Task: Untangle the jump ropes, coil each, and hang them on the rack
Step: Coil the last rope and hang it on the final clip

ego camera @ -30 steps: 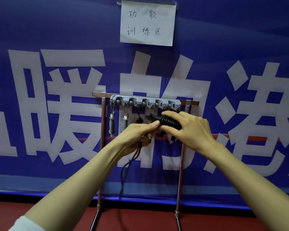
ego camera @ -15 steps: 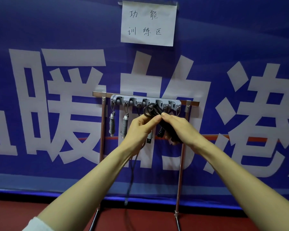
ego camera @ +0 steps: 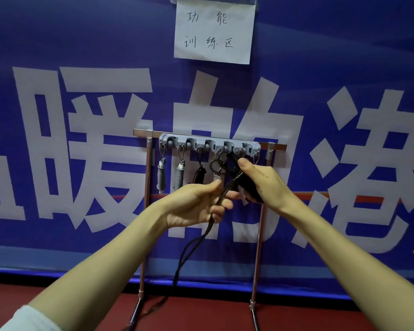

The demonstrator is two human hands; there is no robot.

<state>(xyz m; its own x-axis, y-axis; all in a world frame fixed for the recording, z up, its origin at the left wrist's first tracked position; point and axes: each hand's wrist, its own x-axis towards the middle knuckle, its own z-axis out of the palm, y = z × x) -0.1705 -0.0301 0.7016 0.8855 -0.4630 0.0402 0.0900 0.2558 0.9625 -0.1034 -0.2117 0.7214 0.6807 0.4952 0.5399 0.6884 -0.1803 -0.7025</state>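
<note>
The left hand (ego camera: 196, 204) has dropped from the hooks to just below them. Its grip pinches one black braided cord (ego camera: 177, 275) that trails to the red floor (ego camera: 201, 314). The right hand (ego camera: 261, 180), grip curled, holds the black ribbed coiled jump rope (ego camera: 230, 162) up at the grey plastic hook rack (ego camera: 208, 145). Four spring-like coils (ego camera: 161, 174) hang there: three pale, one black.

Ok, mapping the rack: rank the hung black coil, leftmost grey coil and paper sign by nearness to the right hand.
1. Black coil, just left of the right hand.
2. Leftmost grey coil, far left.
3. Paper sign, high above.
</note>
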